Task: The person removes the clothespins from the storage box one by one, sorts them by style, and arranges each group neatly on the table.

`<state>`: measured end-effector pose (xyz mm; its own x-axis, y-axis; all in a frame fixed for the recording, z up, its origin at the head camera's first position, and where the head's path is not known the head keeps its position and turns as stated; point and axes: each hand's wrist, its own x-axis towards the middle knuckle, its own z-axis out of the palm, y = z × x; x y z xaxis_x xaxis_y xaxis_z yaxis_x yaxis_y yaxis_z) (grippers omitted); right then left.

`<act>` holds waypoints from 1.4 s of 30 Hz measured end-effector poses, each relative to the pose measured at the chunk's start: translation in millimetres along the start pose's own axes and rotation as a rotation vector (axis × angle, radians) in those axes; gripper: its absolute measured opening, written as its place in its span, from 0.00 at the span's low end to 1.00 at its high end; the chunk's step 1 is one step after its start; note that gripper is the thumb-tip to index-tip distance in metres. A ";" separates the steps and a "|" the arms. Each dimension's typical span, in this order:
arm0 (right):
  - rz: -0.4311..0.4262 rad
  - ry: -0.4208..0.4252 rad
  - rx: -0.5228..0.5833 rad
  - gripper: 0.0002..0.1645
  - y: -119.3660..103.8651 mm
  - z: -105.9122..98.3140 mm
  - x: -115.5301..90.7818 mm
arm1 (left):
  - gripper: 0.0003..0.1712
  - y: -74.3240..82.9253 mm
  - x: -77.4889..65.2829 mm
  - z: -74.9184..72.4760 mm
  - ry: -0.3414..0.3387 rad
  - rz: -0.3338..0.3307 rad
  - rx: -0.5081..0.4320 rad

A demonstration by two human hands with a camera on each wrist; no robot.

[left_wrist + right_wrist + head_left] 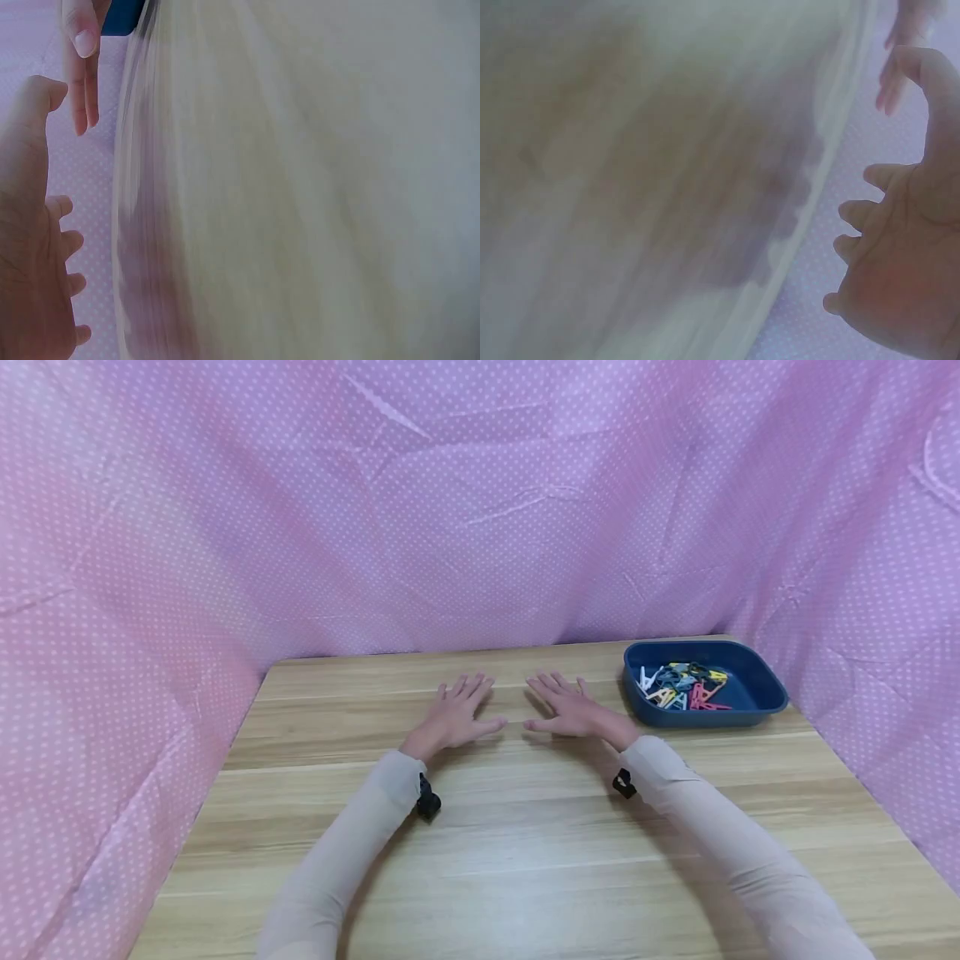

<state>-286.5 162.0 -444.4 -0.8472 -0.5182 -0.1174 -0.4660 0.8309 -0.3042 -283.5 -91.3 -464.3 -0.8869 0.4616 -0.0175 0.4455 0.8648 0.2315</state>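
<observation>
with fingers spread and nothing gripped, hold left hand (459,716) and right hand (570,711) level above the worktop (510,843), thumbs apart, clear of the blue tub (708,719).

My head view looks forward and down at the table (517,843); both wrist views, up close, share my left hand (453,718) and right hand (570,714).

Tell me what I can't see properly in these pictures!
Head view: how many pegs there are, because they overlap in the box.
Head view: the upper sleeves, cut off by the bottom edge.
Left wrist view: the rest of the right hand, cut off by the top edge.
Right wrist view: the table's wood pattern, blurred.
</observation>
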 end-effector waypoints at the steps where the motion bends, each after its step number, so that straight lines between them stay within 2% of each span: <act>1: -0.003 -0.002 0.009 0.56 0.8 -1.7 -0.2 | 0.51 0.7 1.2 0.4 0.004 0.001 -0.008; 8: -0.045 0.034 0.117 0.54 7.2 -24.2 -5.6 | 0.56 15.1 11.9 -2.5 0.069 0.022 -0.125; 13: -0.089 0.080 0.216 0.53 19.0 -42.9 -15.8 | 0.61 34.9 23.4 -0.3 0.101 0.047 -0.220; 18: -0.099 0.121 0.302 0.54 38.5 -60.4 -31.9 | 0.64 60.0 39.4 9.7 0.158 0.075 -0.304; 21: -0.051 0.133 0.303 0.53 54.5 -72.2 -45.2 | 0.66 77.5 49.2 16.4 0.198 0.100 -0.356; 25: 0.033 0.169 0.307 0.53 81.7 -88.3 -65.2 | 0.68 101.2 61.2 24.0 0.230 0.110 -0.472; 31: 0.150 0.242 0.354 0.52 125.6 -105.0 -97.1 | 0.70 135.7 77.1 38.8 0.209 0.118 -0.726; 34: 0.212 0.262 0.376 0.52 146.5 -108.6 -109.7 | 0.71 151.7 83.3 46.1 0.194 0.112 -0.818; 38: 0.283 0.263 0.420 0.54 173.3 -109.5 -124.3 | 0.70 171.6 89.5 54.5 0.188 0.090 -0.898; 42: 0.345 0.275 0.455 0.54 194.5 -108.8 -138.9 | 0.68 189.0 94.2 60.6 0.184 0.080 -0.911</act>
<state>-287.2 417.5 -384.4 -0.9920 -0.1150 -0.0520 -0.0506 0.7397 -0.6710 -275.5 127.6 -481.1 -0.8978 0.4070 0.1681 0.3079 0.3073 0.9004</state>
